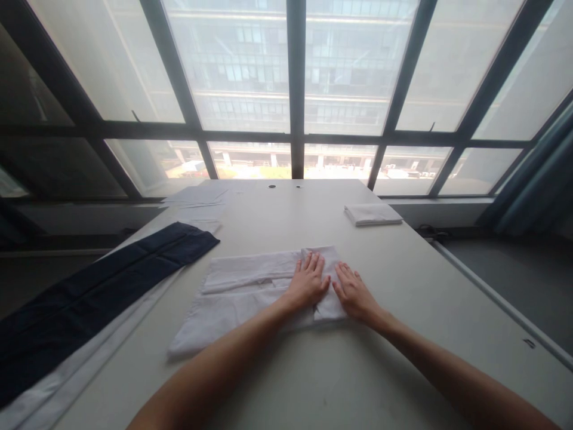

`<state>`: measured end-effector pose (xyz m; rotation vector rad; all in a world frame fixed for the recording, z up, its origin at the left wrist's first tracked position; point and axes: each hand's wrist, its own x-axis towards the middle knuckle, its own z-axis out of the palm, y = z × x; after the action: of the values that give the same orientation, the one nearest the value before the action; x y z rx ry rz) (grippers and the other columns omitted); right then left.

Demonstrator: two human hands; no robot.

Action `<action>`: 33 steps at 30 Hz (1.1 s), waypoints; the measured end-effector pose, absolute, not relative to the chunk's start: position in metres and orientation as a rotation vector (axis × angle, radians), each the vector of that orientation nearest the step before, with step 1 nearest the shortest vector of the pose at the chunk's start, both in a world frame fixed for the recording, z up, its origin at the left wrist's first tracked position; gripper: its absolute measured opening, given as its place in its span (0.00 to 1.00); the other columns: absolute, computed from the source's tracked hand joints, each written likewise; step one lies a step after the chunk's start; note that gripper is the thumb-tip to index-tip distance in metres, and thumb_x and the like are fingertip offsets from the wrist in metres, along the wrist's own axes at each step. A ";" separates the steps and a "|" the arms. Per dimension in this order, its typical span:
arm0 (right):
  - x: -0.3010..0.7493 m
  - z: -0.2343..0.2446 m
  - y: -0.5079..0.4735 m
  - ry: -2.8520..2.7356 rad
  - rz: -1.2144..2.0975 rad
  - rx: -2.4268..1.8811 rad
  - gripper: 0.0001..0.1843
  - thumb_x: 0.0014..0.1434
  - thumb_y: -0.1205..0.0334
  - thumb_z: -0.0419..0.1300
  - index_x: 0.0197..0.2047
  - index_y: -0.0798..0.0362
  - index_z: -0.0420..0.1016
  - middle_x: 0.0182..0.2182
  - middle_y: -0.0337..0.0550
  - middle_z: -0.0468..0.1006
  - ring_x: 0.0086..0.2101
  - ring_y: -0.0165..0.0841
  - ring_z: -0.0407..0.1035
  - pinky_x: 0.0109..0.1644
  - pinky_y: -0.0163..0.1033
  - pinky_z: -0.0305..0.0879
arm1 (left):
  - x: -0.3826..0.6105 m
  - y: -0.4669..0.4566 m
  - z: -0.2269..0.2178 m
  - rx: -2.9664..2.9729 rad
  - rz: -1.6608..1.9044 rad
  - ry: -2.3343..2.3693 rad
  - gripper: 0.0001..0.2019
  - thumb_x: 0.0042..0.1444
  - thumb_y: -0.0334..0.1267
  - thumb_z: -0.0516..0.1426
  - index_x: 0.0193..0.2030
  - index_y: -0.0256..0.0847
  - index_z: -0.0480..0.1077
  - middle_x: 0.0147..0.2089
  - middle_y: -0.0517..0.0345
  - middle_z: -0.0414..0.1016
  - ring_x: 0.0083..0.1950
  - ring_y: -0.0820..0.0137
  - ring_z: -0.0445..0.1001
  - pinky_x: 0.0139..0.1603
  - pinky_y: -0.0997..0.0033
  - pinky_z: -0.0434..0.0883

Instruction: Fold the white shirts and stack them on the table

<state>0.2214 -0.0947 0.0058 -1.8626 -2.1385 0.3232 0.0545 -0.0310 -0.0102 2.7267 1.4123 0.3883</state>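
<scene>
A white cloth garment lies flat on the white table, with its right end folded over toward the middle. My left hand rests palm down on that folded part, fingers spread. Beside it, my right hand lies flat at the garment's right edge, its fingertips on the fabric. Neither hand grips anything. Part of the fold is hidden beneath my hands. The garment's exact kind cannot be told.
Dark navy trousers or similar cloth lie along the table's left edge, over white fabric. White sheets are at the back left. A neatly folded white cloth sits at the back right. Windows stand behind the table.
</scene>
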 end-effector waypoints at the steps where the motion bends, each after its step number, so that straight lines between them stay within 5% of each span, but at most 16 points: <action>1: 0.222 0.009 -0.085 -2.098 0.303 -1.852 0.33 0.71 0.56 0.40 0.74 0.64 0.51 0.73 0.56 0.49 0.72 0.40 0.41 0.73 0.53 0.39 | 0.054 -0.031 -0.010 2.728 0.398 1.422 0.32 0.69 0.52 0.45 0.74 0.37 0.54 0.77 0.45 0.46 0.78 0.50 0.41 0.73 0.40 0.49; 5: 0.219 0.016 -0.038 -2.084 0.250 -1.781 0.33 0.70 0.59 0.40 0.74 0.62 0.51 0.74 0.54 0.46 0.72 0.38 0.38 0.73 0.52 0.37 | 0.053 -0.032 -0.008 2.716 0.430 1.446 0.31 0.68 0.54 0.47 0.74 0.42 0.55 0.77 0.44 0.47 0.78 0.46 0.39 0.72 0.38 0.49; 14: 0.231 0.001 -0.001 -2.224 0.220 -1.919 0.36 0.73 0.46 0.35 0.74 0.60 0.50 0.73 0.57 0.48 0.72 0.43 0.40 0.72 0.62 0.27 | 0.052 -0.031 -0.005 2.691 0.371 1.456 0.33 0.67 0.54 0.49 0.74 0.43 0.54 0.77 0.45 0.49 0.77 0.48 0.43 0.73 0.42 0.50; 21: 0.222 0.015 -0.032 -2.000 0.210 -1.941 0.33 0.72 0.55 0.38 0.73 0.63 0.52 0.73 0.56 0.47 0.72 0.41 0.38 0.72 0.58 0.37 | 0.041 -0.011 0.008 2.677 0.485 1.471 0.26 0.69 0.47 0.46 0.69 0.39 0.63 0.72 0.46 0.61 0.73 0.58 0.58 0.72 0.56 0.56; 33: 0.167 0.001 -0.106 -2.261 0.186 -1.727 0.43 0.69 0.43 0.45 0.75 0.64 0.46 0.73 0.59 0.44 0.72 0.46 0.36 0.73 0.60 0.29 | 0.029 -0.002 -0.004 2.691 0.340 1.590 0.28 0.72 0.44 0.39 0.74 0.35 0.54 0.76 0.46 0.53 0.76 0.54 0.49 0.73 0.49 0.51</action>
<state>0.1673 -0.1064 0.0011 -1.7270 -2.2613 0.1863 0.0293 -0.0015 -0.0040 2.6906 1.5895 0.3404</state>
